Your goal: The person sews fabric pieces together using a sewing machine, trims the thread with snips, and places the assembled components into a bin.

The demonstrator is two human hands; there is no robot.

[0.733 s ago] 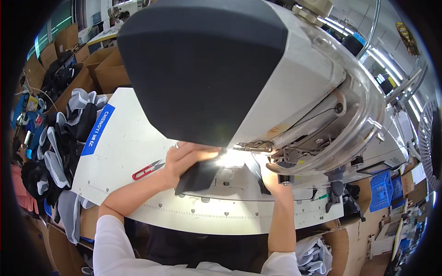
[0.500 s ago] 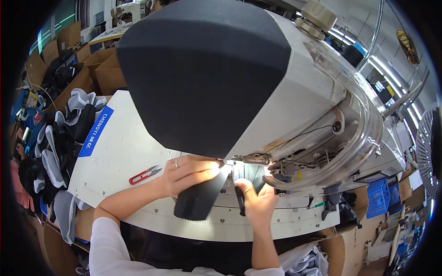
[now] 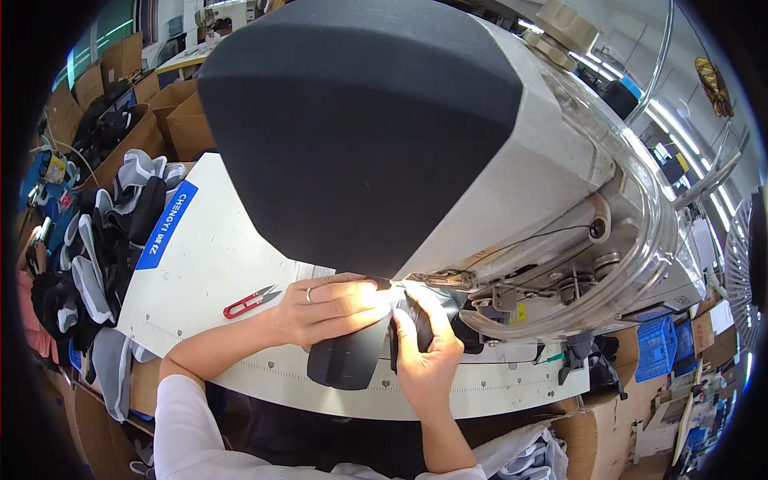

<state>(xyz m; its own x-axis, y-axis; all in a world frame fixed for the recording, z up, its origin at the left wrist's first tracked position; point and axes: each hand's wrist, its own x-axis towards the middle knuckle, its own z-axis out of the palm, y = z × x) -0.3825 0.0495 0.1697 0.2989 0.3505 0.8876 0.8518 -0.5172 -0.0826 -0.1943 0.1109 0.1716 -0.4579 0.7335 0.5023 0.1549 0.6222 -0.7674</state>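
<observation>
A sewing machine (image 3: 360, 136) with a black cover and a pale body stands over the work. Under its needle area lies a black fabric piece (image 3: 346, 360), its lower flap hanging toward me. My left hand (image 3: 336, 308), with a ring on one finger, presses that piece from the left, fingertips close to the needle. My right hand (image 3: 428, 340) pinches the right part of the black fabric between thumb and fingers, close beside the left fingertips. Bright lamp light washes out the spot where the fingertips meet.
Red-handled thread snips (image 3: 250, 302) lie on the white table (image 3: 208, 240), left of my forearm. Grey and black cut pieces (image 3: 96, 264) are heaped beyond the left edge. At right are a blue crate (image 3: 656, 350) and a fan (image 3: 744, 272). Below sits a box of grey pieces (image 3: 536, 456).
My right hand has moved up and left, nearer the needle and the left hand, bringing its side of the black fabric along. The left hand has shifted only slightly.
</observation>
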